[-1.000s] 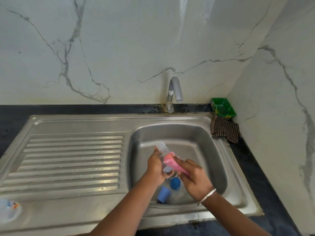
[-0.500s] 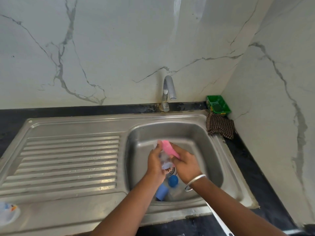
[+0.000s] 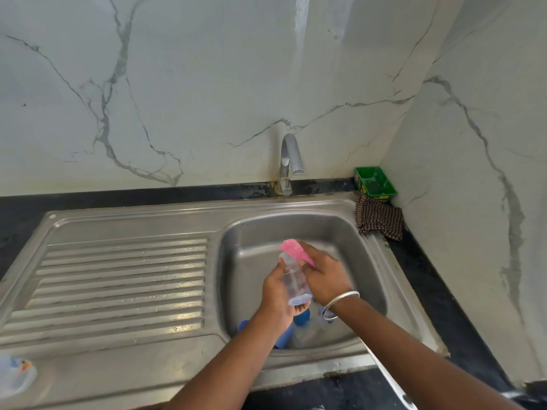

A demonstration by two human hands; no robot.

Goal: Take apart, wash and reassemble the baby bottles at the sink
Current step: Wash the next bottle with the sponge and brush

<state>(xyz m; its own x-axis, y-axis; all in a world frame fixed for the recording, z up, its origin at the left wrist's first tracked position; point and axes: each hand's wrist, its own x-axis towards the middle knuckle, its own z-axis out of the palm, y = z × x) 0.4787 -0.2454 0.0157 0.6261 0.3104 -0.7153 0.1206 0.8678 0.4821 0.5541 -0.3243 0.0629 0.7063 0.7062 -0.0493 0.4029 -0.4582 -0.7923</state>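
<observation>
left hand (image 3: 276, 294) grips bottle (image 3: 294, 284) | right hand (image 3: 322, 275) pinches pink sponge (image 3: 296, 251) | labels — unreadable

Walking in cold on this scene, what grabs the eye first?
Two hands meet over the steel sink basin: the left hand grips a clear bottle, while the right hand holds a bright pink sponge at its mouth. Behind them, a curved tap stands against veined marble, with a green tray in the right corner.

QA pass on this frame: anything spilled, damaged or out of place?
Nothing stands out. Left hand holds the clear bottle over the sink; right hand scrubs it with the pink sponge.
</observation>
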